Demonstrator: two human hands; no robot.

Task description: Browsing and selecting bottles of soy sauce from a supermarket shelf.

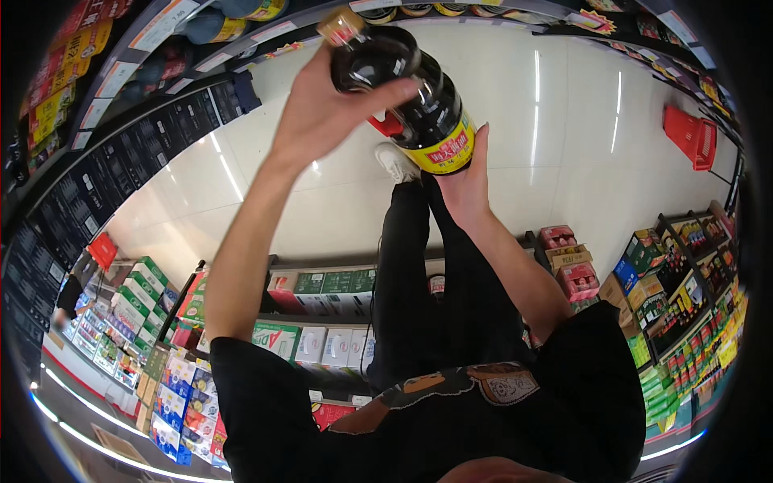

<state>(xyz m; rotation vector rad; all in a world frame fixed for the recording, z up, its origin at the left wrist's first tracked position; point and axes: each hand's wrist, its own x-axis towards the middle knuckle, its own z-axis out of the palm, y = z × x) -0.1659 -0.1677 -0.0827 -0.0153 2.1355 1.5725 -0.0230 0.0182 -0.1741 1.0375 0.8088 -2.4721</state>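
A large bottle of dark sauce [429, 96], with a gold cap and a yellow and red label, is tilted between my hands in front of me. Its cap points to the upper left and its base to the lower right. My left hand [338, 102] is wrapped around the upper part below the cap, the thumb across the near side; its other fingers are mostly hidden behind the bottle. Under and beside the base, my right hand [465, 187] supports the labelled end, with fingers partly hidden. A bit of red [386, 124] shows on the bottle's near side by my left hand.
Store shelves [266, 36] with bottles and price tags curve along the top and left. Behind my legs stands a shelf of boxed goods [332, 293]. A red shopping basket [691, 136] is at the right. A person [69, 296] is at the far left.
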